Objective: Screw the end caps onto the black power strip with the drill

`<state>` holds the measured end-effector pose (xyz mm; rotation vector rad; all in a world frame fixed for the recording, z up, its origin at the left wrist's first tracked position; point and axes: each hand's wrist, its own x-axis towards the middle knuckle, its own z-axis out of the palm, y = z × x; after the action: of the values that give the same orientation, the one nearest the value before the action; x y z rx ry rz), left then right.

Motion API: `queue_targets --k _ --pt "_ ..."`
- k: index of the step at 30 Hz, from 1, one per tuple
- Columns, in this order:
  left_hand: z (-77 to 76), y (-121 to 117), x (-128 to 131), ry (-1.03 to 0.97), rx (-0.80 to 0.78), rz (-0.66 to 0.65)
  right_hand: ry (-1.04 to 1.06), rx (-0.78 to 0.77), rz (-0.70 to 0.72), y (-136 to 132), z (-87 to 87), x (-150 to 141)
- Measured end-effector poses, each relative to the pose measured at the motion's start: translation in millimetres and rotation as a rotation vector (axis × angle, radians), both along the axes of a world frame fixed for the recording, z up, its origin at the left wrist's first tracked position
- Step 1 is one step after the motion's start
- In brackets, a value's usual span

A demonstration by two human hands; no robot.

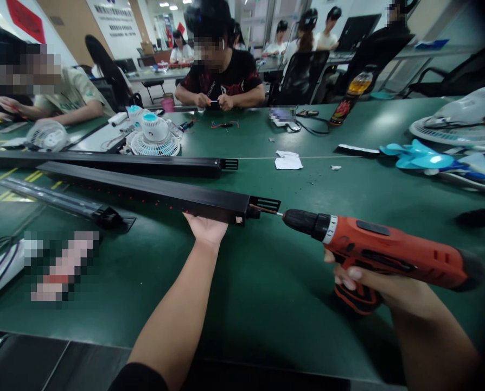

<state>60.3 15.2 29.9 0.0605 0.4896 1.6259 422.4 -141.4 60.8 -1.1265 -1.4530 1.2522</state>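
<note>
Near the middle of the green table (267, 304), a long black bar (157, 187) lies aslant, its near end toward the right. Left hand (207, 231) under that end, palm up against the underside; fingers mostly hidden behind the bar, so cannot tell whether they close around it. Right hand (393, 290) wrapped round the grip of a red drill (393, 247), forefinger side up by the trigger. The two hands well apart, bar end and drill nose between them. Drill roughly level, nose pointing left; a thin bit (279, 213) runs from it toward the bar's end, beside a slotted plate (269, 203). Cannot tell whether the tip is seated in anything. Small pale sticker (238, 220) on the bar near its end. Behind, a second black bar (145, 163), similar slotted piece at its right end. To the left, nearer the viewer, a clear strip (59, 198) with a dark end. Beyond the bars, a white fan part (155, 138) with a light-blue top; past it, a co-worker in a dark shirt (238, 79), both hands on a small item. White paper scrap (288, 161) right of the second bar. Farther right, blue fan blades (423, 156) and a bottle (350, 98) of yellow drink.
</note>
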Motion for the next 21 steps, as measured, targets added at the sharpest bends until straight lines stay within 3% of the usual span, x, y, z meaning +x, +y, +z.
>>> queue_targets --k 11,21 --pt "-6.3 3.4 -0.2 -0.006 -0.011 0.013 0.006 -0.019 -0.034 -1.8 -6.4 1.9" --pt "-1.1 1.8 0.1 -0.008 -0.019 0.006 -0.008 -0.019 -0.008 -1.2 -3.7 1.2"
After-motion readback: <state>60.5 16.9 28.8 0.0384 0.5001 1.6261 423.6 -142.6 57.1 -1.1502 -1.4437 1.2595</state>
